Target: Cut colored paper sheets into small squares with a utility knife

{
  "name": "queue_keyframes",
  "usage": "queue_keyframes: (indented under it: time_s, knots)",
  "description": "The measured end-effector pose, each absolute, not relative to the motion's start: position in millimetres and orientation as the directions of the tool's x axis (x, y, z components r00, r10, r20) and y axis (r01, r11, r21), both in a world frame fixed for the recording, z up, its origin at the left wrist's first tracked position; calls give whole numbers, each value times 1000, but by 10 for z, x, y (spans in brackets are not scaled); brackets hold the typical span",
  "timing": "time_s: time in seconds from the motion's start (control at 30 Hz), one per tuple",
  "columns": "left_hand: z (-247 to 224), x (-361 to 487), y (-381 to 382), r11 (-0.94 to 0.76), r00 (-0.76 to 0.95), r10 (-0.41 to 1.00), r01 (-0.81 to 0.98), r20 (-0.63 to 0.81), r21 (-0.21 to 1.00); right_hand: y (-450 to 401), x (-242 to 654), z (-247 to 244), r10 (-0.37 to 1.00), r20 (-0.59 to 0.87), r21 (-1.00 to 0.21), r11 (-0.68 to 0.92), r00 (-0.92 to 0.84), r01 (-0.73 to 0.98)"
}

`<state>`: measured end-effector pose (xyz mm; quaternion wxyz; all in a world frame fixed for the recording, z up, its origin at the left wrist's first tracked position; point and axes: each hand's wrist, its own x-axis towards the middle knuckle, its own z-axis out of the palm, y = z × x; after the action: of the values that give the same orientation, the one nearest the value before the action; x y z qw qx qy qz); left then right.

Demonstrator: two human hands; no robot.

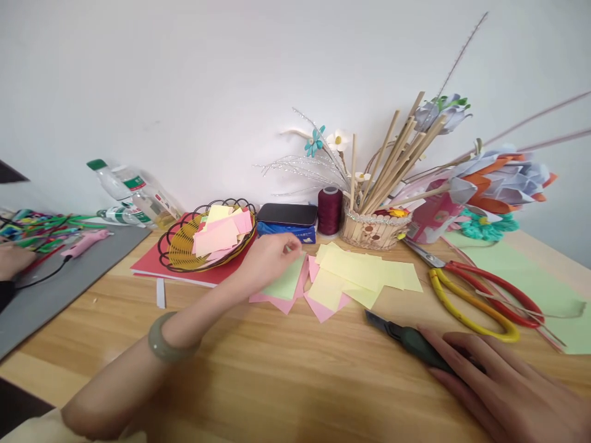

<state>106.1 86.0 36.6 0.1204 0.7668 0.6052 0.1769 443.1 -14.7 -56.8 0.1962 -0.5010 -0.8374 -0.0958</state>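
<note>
My left hand (pixel 272 258), a green bangle on its wrist, is over a green paper piece (pixel 284 280) lying on pink paper. Its fingertips are pinched together; whatever is between them is too small to make out. Yellow and pink paper pieces (pixel 353 271) overlap on the table just to the right. My right hand (pixel 489 375) is wrapped round a dark green utility knife (pixel 418 346) near the table's right front, its blade pointing left toward the papers. A wicker basket (pixel 178 249) at the left holds more paper pieces, on a red sheet stack (pixel 150 261).
Scissors (pixel 462 277) with red and yellow handles lie right of the papers. Behind stand a thread spool (pixel 329 212), a black case (pixel 286 214) and a stick holder (pixel 373 232). Bottles (pixel 138 191) lean at the left wall; another person's hand (pixel 16 261) is at the far left.
</note>
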Motion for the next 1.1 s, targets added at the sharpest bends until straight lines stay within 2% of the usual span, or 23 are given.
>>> queue_keyframes:
  time_s: [0.07,0.1,0.3,0.53,0.67,0.83,1.0,1.1]
  knots:
    - [329,1006,728,-231,221,973,922,68,311,-94,4348,-446,750,324,70,588,-576,806]
    - [299,995,672,-231,228,973,935,43,269,-53,4290,-378,711,334,97,627,-618,773]
    - [198,1037,542,-199,202,979,976,-31,90,344,3936,-135,730,324,64,618,-602,784]
    - [230,1111,463,-199,199,978,980,-53,22,457,3907,-76,702,291,56,665,-650,744]
    - [223,1111,477,-182,185,981,982,-62,39,225,4026,-115,679,280,-1,707,-678,707]
    - [295,1034,564,-137,143,989,981,-35,139,2,4131,-203,678,241,-14,718,-694,696]
    - [410,916,600,-54,34,996,960,78,275,16,4039,-96,675,280,-84,726,-683,682]
    - [481,838,576,0,-57,985,944,164,329,49,3961,-49,656,331,-61,732,-678,678]
